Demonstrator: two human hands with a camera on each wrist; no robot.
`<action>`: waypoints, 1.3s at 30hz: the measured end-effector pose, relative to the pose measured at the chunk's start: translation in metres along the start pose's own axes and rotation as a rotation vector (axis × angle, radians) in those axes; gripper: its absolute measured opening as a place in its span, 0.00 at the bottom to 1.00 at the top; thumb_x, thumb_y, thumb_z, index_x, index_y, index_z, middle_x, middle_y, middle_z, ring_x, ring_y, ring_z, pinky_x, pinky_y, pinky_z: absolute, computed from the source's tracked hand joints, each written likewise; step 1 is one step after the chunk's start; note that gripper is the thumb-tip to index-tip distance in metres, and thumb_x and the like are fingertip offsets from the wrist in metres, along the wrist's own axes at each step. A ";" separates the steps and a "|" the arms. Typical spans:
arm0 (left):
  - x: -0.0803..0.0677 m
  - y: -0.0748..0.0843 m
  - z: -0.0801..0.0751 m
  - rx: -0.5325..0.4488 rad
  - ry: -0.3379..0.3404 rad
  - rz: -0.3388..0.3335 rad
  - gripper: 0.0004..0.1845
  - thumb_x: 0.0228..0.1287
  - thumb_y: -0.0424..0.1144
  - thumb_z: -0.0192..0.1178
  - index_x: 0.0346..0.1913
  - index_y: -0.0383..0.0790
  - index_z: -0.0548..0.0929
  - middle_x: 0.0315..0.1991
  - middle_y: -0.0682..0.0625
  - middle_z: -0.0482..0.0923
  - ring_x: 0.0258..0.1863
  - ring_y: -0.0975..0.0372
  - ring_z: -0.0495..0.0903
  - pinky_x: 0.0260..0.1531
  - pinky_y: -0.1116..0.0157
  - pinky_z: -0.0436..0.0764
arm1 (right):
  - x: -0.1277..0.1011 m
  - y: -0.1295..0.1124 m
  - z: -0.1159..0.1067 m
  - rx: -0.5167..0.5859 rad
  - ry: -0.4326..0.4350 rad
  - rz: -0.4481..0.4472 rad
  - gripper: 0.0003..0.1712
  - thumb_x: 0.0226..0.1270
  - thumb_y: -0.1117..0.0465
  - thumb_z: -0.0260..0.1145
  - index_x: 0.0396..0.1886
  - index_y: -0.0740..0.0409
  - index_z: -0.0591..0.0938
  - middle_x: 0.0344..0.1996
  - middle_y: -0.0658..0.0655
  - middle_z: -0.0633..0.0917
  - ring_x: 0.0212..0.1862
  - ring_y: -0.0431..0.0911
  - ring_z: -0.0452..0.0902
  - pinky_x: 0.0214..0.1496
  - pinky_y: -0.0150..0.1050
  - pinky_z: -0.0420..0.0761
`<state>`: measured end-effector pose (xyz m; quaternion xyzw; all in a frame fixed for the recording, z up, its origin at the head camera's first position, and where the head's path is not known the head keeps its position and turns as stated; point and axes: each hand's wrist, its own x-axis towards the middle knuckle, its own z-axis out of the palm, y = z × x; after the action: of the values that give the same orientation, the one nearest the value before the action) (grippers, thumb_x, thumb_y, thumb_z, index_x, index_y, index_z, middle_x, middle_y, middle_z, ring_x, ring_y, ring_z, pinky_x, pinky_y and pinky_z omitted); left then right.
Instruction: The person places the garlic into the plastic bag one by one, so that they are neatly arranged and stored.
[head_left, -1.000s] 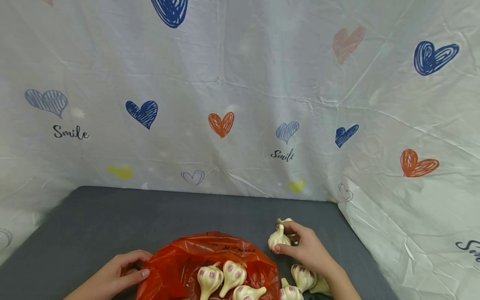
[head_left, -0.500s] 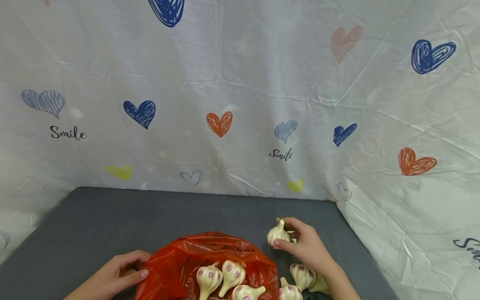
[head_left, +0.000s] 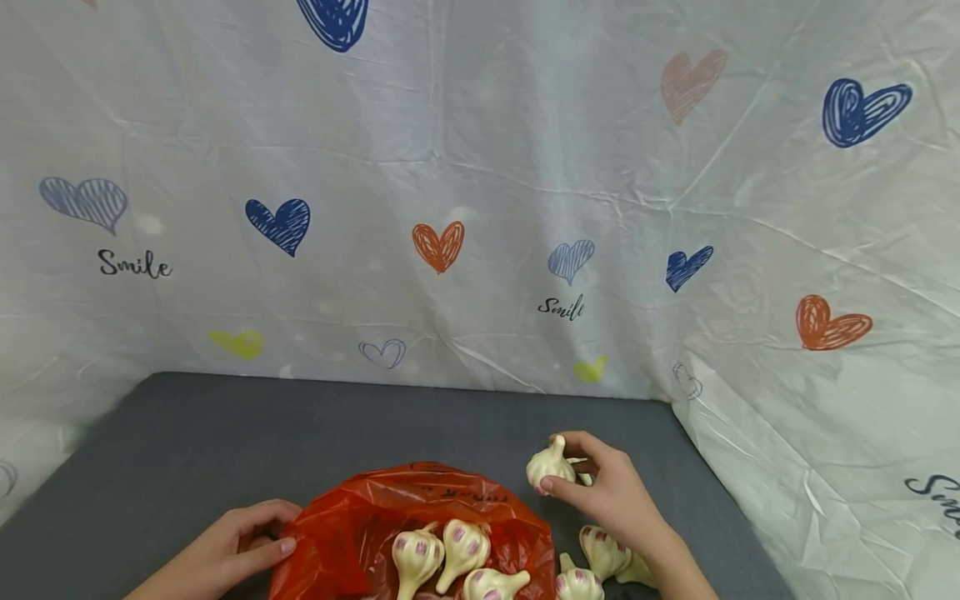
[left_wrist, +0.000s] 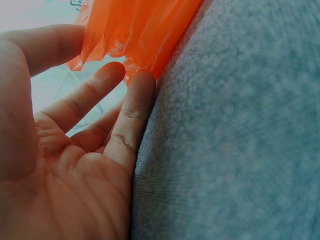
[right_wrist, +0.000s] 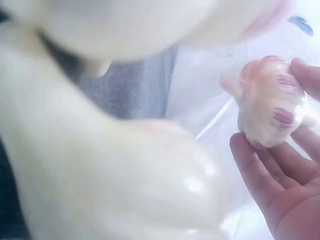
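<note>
In the head view my right hand [head_left: 611, 479] pinches a garlic bulb [head_left: 550, 467] between thumb and fingers, raised above the grey table right of the bag. The right wrist view shows that bulb [right_wrist: 272, 102] with purple streaks, gripped at the fingertips. A small pale bit shows under the fingers; I cannot tell what it is. My left hand [head_left: 232, 546] holds the left edge of a red plastic bag [head_left: 330, 542]. Up close, thumb and fingertips meet the bag's thin film [left_wrist: 142, 35]. Several garlic bulbs lie in the bag, among them one upright bulb [head_left: 417, 557].
More garlic bulbs [head_left: 603, 552] lie together right of the bag, below my right forearm; some are partly cut off by the frame. Large blurred bulbs [right_wrist: 125, 175] fill the near right wrist view. A white curtain [head_left: 487, 167] printed with hearts surrounds the grey table [head_left: 337, 425].
My right hand has lifted the garlic bulb slightly and moved it a little left. The left hand stays at the bag's edge. The bulbs in the bag have not moved.
</note>
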<state>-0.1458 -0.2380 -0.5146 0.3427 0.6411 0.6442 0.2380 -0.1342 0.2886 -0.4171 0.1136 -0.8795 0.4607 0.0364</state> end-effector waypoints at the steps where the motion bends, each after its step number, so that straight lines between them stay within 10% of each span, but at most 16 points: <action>1: 0.000 0.000 0.000 -0.008 -0.004 -0.002 0.20 0.89 0.25 0.41 0.71 0.29 0.78 0.60 0.44 0.86 0.49 0.51 0.88 0.50 0.58 0.89 | -0.001 -0.002 0.000 0.003 0.000 -0.006 0.30 0.67 0.48 0.84 0.66 0.49 0.85 0.57 0.54 0.89 0.54 0.57 0.88 0.53 0.42 0.89; 39: 0.000 0.001 0.001 -0.040 -0.019 0.007 0.20 0.88 0.24 0.42 0.71 0.29 0.78 0.60 0.44 0.86 0.51 0.53 0.88 0.51 0.57 0.89 | -0.032 -0.051 0.024 0.016 -0.108 -0.313 0.26 0.72 0.53 0.80 0.67 0.42 0.84 0.57 0.46 0.89 0.54 0.42 0.87 0.55 0.43 0.88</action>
<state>-0.1452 -0.2375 -0.5135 0.3463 0.6246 0.6543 0.2484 -0.0900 0.2466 -0.3955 0.2740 -0.8481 0.4496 0.0594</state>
